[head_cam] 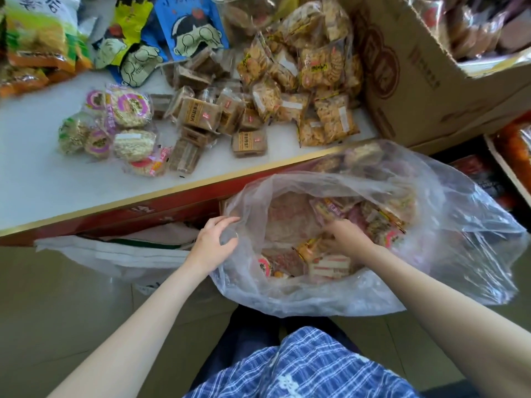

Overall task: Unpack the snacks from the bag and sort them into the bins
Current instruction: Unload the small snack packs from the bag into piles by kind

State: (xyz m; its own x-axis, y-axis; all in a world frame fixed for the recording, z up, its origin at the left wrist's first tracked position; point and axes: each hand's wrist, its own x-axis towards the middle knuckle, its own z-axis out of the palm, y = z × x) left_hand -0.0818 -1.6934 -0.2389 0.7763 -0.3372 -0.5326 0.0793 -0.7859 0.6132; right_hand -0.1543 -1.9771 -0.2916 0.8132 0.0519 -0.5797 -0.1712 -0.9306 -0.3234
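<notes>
A large clear plastic bag (pixel 431 254) stands open on the floor below the table, half full of small wrapped snacks (pixel 330 265). My left hand (pixel 214 242) grips the bag's rim on its left side. My right hand (pixel 346 234) is down inside the bag, fingers curled among the packets; what it holds is hidden. On the white table (pixel 43 173) lie sorted piles: round puffed-rice cakes (pixel 120 130), brown square bars (pixel 207 119) and clear packs of small crackers (pixel 310 90).
A big cardboard box (pixel 431 81) of snacks stands at the table's right end. Large green, yellow and blue snack bags (pixel 129 38) lie at the back. A white plastic bag (pixel 115 257) sits under the table edge. Red boxes (pixel 511 168) are at the right.
</notes>
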